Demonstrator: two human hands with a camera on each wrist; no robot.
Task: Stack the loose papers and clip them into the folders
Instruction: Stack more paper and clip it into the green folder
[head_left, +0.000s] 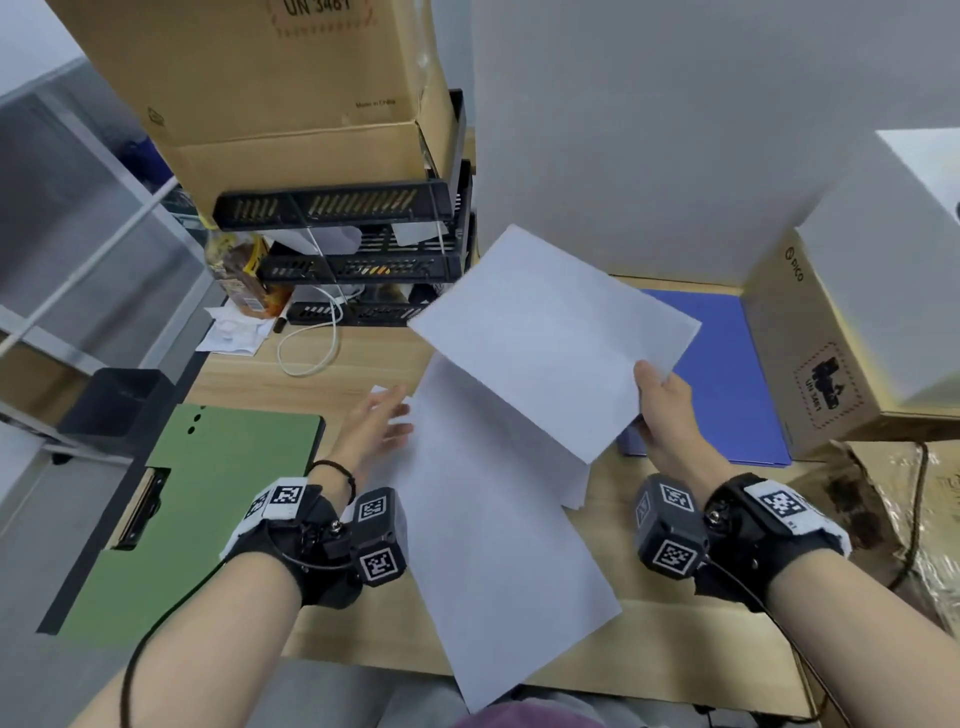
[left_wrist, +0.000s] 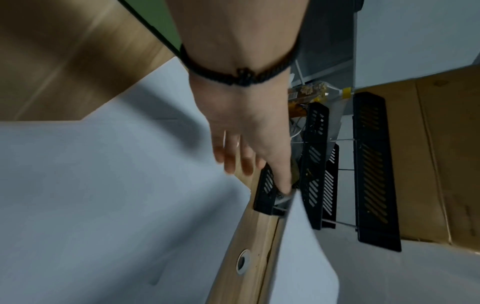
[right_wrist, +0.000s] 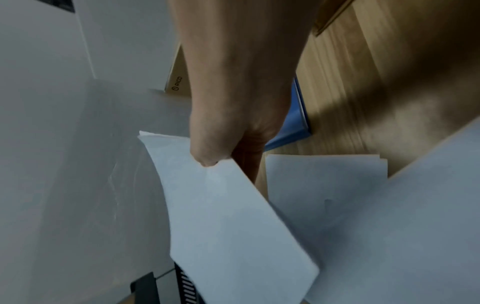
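Observation:
My right hand (head_left: 655, 395) pinches a thin stack of white sheets (head_left: 550, 338) by its near right edge and holds it lifted over the desk; the right wrist view shows the thumb (right_wrist: 207, 156) on top of those sheets (right_wrist: 233, 222). Under them lies a long white sheet (head_left: 498, 561) reaching the desk's front edge, with a few more sheets (right_wrist: 324, 176) beneath. My left hand (head_left: 387, 415) hovers with straight fingers at the left edge of the lying paper (left_wrist: 103, 185). A green clipboard folder (head_left: 208, 499) lies at the left, a blue folder (head_left: 727, 364) at the right.
Stacked black letter trays (head_left: 358, 249) with a cardboard box (head_left: 270, 93) on top stand at the back left, beside a bottle (head_left: 244, 275) and a white cable (head_left: 311, 343). Another cardboard box (head_left: 831, 364) sits right of the blue folder. A white wall panel (head_left: 675, 130) rises behind.

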